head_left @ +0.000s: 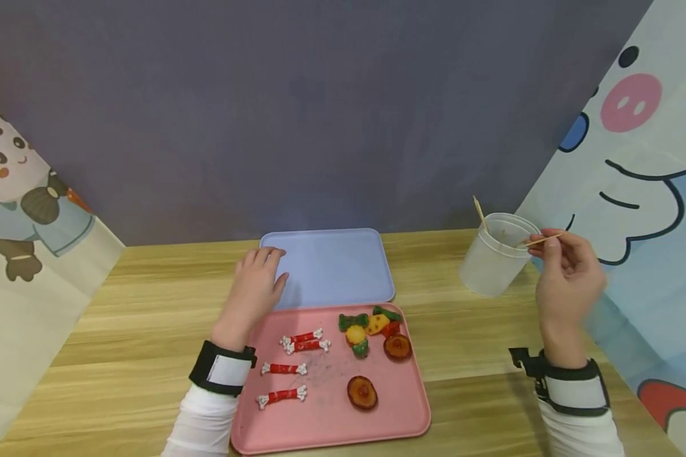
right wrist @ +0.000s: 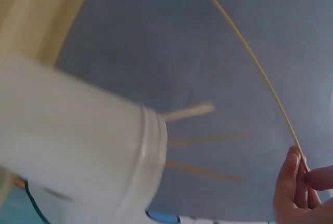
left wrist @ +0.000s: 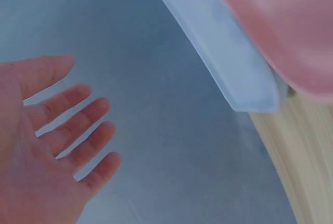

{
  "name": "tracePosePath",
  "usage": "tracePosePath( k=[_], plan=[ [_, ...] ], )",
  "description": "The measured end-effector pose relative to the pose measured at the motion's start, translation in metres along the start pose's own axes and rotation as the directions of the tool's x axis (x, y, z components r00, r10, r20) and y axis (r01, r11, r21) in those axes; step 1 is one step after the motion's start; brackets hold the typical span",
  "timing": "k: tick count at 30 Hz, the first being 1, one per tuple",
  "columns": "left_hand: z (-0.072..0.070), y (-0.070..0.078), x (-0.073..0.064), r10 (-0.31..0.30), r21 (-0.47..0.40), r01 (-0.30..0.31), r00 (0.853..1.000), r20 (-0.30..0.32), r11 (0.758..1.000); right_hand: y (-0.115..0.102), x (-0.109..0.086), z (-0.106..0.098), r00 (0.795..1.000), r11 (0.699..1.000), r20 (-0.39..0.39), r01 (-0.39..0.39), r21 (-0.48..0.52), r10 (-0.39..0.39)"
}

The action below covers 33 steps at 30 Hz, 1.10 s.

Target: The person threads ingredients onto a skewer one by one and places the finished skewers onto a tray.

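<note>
My right hand (head_left: pixel 568 273) pinches a thin wooden skewer (right wrist: pixel 250 52) between thumb and fingers, beside the rim of a translucent plastic tub (head_left: pixel 488 270). More wooden sticks (right wrist: pixel 190 112) poke out of the tub's mouth. My left hand (head_left: pixel 254 282) is held over the left edge of the pale blue tray (head_left: pixel 337 266), fingers relaxed and spread, holding nothing. In front lies a pink tray (head_left: pixel 331 435) with several red bone-shaped chews (head_left: pixel 284 369) with white ends, two round brown-orange pieces (head_left: pixel 362 393), and a cluster of small green, yellow and red pieces (head_left: pixel 356 335).
The wooden table (head_left: pixel 148 330) carries both trays and the tub. A grey wall (head_left: pixel 320 114) rises right behind the blue tray. Cartoon-printed panels stand at left (head_left: pixel 28 184) and at right (head_left: pixel 652 203), the right one close to my right hand.
</note>
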<state>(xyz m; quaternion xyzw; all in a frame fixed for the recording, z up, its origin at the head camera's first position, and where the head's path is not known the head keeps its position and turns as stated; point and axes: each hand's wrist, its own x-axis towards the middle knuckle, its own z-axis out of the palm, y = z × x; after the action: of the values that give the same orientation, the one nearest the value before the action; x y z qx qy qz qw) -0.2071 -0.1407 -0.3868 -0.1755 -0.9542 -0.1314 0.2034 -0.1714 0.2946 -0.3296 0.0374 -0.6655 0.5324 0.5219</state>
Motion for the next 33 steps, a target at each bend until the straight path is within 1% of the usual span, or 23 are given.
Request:
tracePosePath(
  k=[2,7,10,13,17,19,21,24,26,29,33],
  plan=[
    [0.001,0.004,0.002,0.006,-0.002,-0.006,1.0,0.002,1.0,0.003,-0.006,0.006,0.999,1.0,0.038,0.0,-0.011,0.001],
    [0.004,0.013,0.007,0.029,-0.008,-0.029,1.0,0.002,1.0,0.004,-0.019,0.021,0.991,0.999,0.13,-0.033,0.036,0.028],
    [0.006,0.022,0.009,0.053,-0.007,-0.053,0.999,0.002,0.999,0.005,-0.028,0.03,0.979,0.999,0.203,-0.036,0.021,0.031],
    [0.009,0.032,0.01,0.08,-0.017,-0.08,0.997,-0.002,0.997,0.006,-0.038,0.041,0.966,0.998,0.255,-0.046,0.034,0.036],
    [0.015,0.049,0.012,0.117,-0.035,-0.117,0.993,0.004,0.993,0.006,-0.049,0.052,0.953,0.992,0.296,-0.094,0.089,0.064],
    [0.017,0.057,0.013,0.132,-0.042,-0.132,0.991,0.008,0.99,0.005,-0.054,0.057,0.943,0.983,0.322,-0.128,0.128,0.081],
    [0.02,0.065,0.014,0.14,-0.052,-0.139,0.99,0.012,0.989,0.004,-0.059,0.061,0.933,0.976,0.347,-0.158,0.149,0.098],
    [0.022,0.075,0.014,0.159,-0.07,-0.158,0.987,0.003,0.985,0.001,-0.065,0.066,0.913,0.966,0.389,-0.199,0.165,0.121],
    [0.024,0.082,0.013,0.187,-0.084,-0.187,0.982,-0.007,0.979,-0.001,-0.069,0.069,0.901,0.967,0.416,-0.205,0.152,0.126],
    [0.027,0.092,0.013,0.24,-0.11,-0.24,0.971,-0.017,0.964,-0.004,-0.074,0.075,0.882,0.961,0.452,-0.226,0.163,0.131],
    [0.033,0.103,0.015,0.299,-0.155,-0.299,0.954,-0.023,0.942,-0.006,-0.078,0.084,0.87,0.949,0.475,-0.25,0.193,0.133]
  ],
)
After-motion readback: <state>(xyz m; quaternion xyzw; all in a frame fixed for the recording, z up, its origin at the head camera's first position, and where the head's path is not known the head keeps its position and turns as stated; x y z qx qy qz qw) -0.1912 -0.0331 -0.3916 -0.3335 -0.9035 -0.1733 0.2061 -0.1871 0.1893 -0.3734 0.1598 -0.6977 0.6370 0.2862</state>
